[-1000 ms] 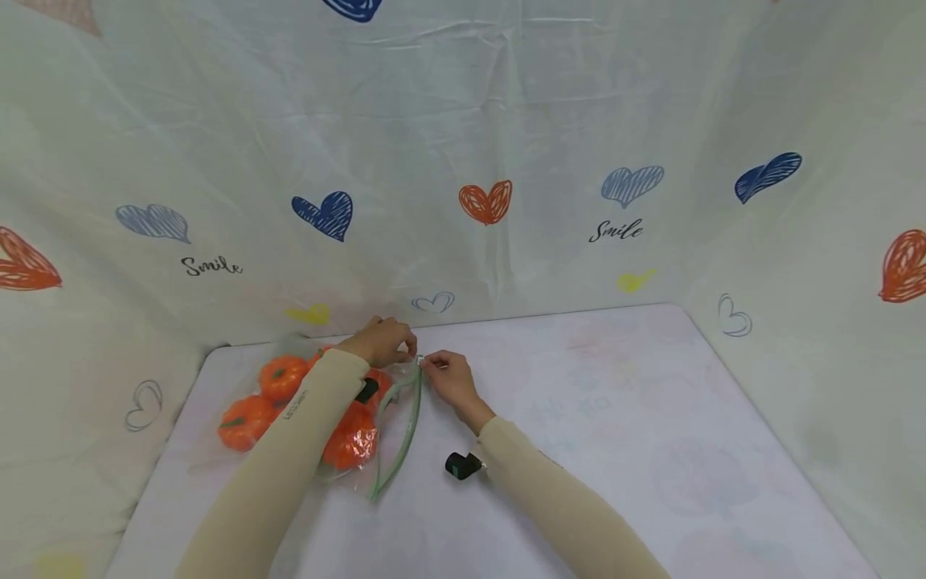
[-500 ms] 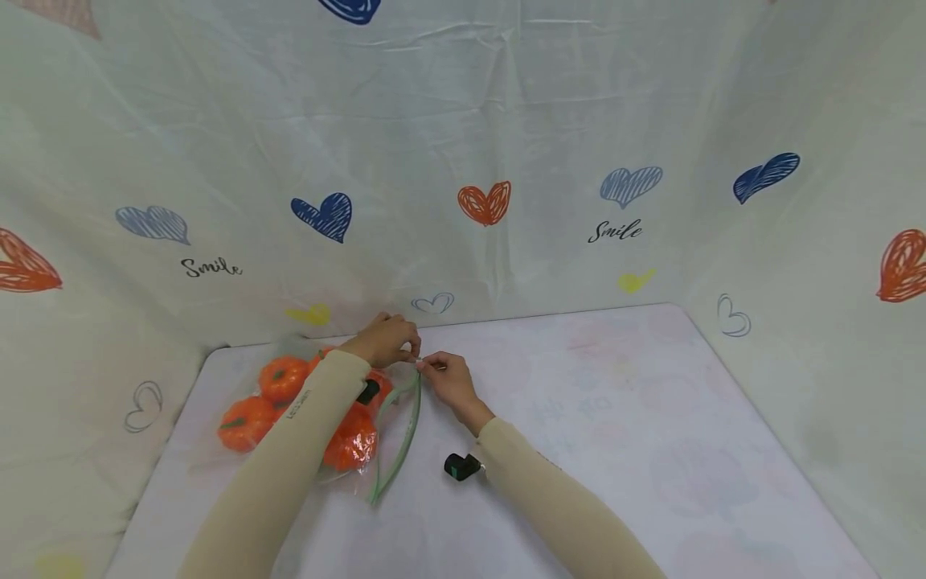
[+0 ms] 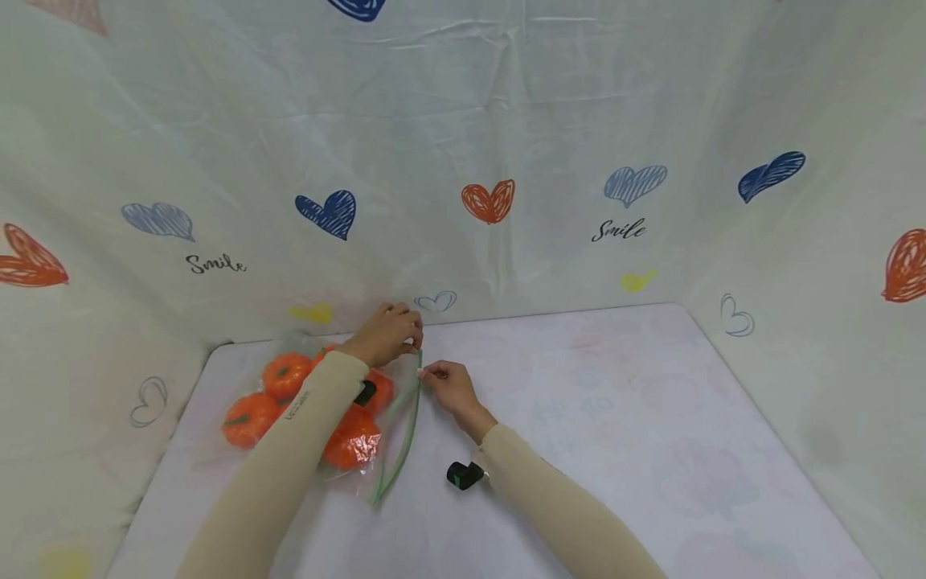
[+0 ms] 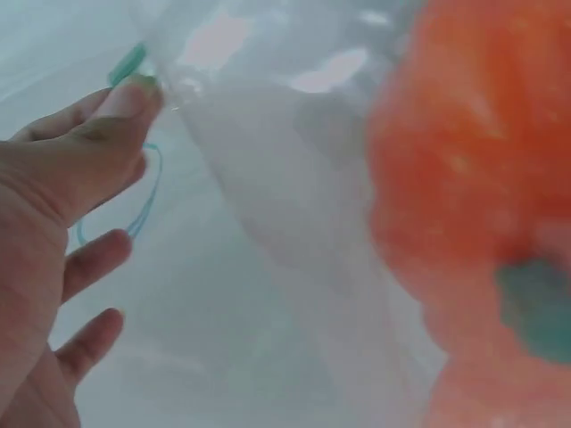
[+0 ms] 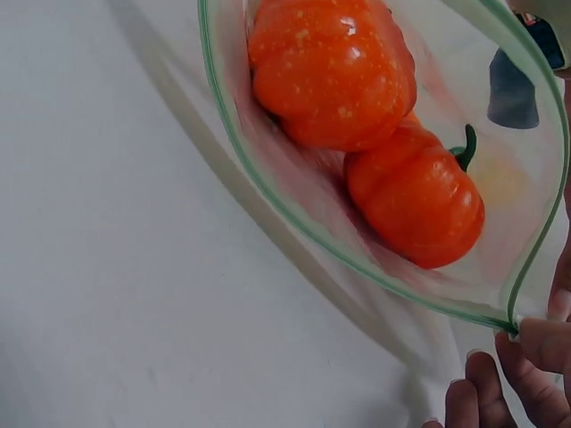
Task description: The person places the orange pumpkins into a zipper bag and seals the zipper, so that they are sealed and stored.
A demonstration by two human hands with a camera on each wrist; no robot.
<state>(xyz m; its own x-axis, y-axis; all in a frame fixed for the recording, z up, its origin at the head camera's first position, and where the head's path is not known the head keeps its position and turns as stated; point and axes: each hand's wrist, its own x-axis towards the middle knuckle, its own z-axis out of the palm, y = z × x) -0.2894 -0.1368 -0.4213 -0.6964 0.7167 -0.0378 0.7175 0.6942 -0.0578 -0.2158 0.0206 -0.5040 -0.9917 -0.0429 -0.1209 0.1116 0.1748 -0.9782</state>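
A clear zip bag (image 3: 340, 458) with a green seal strip (image 3: 402, 445) lies on the white table (image 3: 615, 418), left of centre, holding several orange tomatoes (image 3: 285, 375). My left hand (image 3: 387, 334) pinches the far corner of the bag's mouth. My right hand (image 3: 444, 384) pinches the same corner from the right side. The right wrist view looks into the bag's open mouth (image 5: 375, 276) at two tomatoes (image 5: 332, 69), with my right fingertips (image 5: 542, 343) at the corner. In the left wrist view my thumb (image 4: 107, 134) presses the bag's film beside a blurred tomato (image 4: 473, 196).
A cloth printed with hearts (image 3: 488, 201) and the word "Smile" hangs behind and on both sides of the table. Small black wrist cameras (image 3: 463, 474) sit on both forearms.
Both hands stay on the bag's far corner. The left hand has lifted slightly toward the back; the right hand has dropped a little, narrowing the open mouth.
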